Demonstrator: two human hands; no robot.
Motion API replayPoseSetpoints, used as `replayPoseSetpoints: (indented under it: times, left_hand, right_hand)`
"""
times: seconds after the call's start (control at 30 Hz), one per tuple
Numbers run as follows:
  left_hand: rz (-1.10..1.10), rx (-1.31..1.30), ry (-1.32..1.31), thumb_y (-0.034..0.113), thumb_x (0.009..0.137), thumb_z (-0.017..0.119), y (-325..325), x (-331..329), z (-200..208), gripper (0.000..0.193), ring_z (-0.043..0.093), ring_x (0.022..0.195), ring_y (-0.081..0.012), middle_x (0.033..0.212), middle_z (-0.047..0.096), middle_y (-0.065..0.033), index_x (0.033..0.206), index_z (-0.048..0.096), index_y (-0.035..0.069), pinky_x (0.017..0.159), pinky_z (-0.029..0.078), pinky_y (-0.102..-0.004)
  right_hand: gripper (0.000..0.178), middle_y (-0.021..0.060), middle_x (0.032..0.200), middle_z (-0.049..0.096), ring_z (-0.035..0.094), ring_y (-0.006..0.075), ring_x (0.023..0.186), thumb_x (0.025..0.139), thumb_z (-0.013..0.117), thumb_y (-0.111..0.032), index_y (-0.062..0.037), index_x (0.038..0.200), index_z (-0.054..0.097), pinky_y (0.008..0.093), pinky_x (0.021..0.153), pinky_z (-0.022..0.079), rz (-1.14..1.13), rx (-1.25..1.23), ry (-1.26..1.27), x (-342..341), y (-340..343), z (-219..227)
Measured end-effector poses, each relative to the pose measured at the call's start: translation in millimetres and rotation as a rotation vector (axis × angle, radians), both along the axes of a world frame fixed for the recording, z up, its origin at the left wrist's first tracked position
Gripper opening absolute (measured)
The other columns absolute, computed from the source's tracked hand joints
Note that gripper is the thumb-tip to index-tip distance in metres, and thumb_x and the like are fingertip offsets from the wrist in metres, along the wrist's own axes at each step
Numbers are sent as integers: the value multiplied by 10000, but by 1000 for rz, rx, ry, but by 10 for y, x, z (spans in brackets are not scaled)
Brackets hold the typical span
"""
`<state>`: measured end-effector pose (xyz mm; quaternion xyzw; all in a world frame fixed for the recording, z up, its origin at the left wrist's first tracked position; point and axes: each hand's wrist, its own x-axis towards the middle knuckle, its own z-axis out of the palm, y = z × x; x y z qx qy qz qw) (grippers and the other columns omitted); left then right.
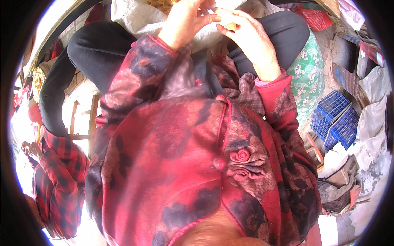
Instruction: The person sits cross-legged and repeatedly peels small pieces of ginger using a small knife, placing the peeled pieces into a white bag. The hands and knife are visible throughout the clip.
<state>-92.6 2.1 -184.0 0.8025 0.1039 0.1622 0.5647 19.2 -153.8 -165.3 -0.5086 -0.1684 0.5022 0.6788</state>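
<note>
Both hands are close together at the top edge, above a white woven sack [137, 20] lying over my lap. Between the thumb and fingers of my right hand [252, 39] is a small pale yellow piece [231, 26], its kind unclear. My left hand [182, 24] is beside it, thumb reaching toward the right fingertips. The left fingers are curled and partly cut off by the frame edge; what they pinch, if anything, I cannot make out. Yellowish pieces [162, 4] lie in the sack beyond my left hand.
A person in a red-black plaid sleeve [63, 180] sits at my left, by a wooden stool frame [84, 119]. On my right are a green flowered bag [308, 78], a blue plastic crate [334, 119], a red bag [314, 19], and bricks and scraps [338, 188].
</note>
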Motion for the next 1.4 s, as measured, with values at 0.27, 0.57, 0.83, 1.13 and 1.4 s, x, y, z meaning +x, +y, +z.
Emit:
replayPoseSetpoints:
  times: [0.27, 0.57, 0.83, 1.13, 1.4]
  left_hand:
    - [29, -301, 67, 2, 867, 617, 28, -66, -128, 167, 573, 813, -67, 890, 609, -4, 1026, 567, -6, 707, 474, -205]
    - [149, 406, 145, 161, 849, 665, -260, -102, 200, 285, 665, 741, -196, 835, 661, -121, 1084, 591, 17, 647, 506, -305]
    - [158, -916, 90, 221, 917, 553, -62, -235, 126, 172, 367, 569, -54, 666, 474, 39, 903, 605, 58, 574, 312, -212]
    - [108, -1161, 135, 422, 929, 526, -172, -311, 211, 423, 462, 705, -76, 864, 522, -14, 1167, 523, 72, 589, 338, -210]
    - [6, -858, 114, 191, 864, 639, -191, -207, 132, 214, 358, 518, -24, 729, 552, 15, 1001, 638, 27, 489, 266, -175]
  right_hand:
    - [359, 101, 1088, 631, 610, 153, 987, 903, 584, -132, 55, 1208, 548, 259, 895, 484, 1, -56, 32, -73, -26, -35]
    - [319, 70, 1093, 615, 593, 119, 962, 929, 576, -180, 29, 1169, 579, 241, 841, 477, -110, -207, -358, -164, 28, -2]
    - [180, 17, 807, 611, 560, 58, 735, 903, 597, -86, 46, 1025, 608, 200, 676, 461, 80, -236, -624, -70, -31, 313]
    - [148, -17, 717, 571, 494, 36, 636, 888, 593, -33, 32, 1011, 643, 180, 567, 405, -57, -215, -640, -118, -277, 350]
    - [150, -24, 726, 570, 498, 31, 628, 870, 606, -10, 47, 1004, 647, 174, 557, 399, 57, -253, -737, -226, -181, 291]
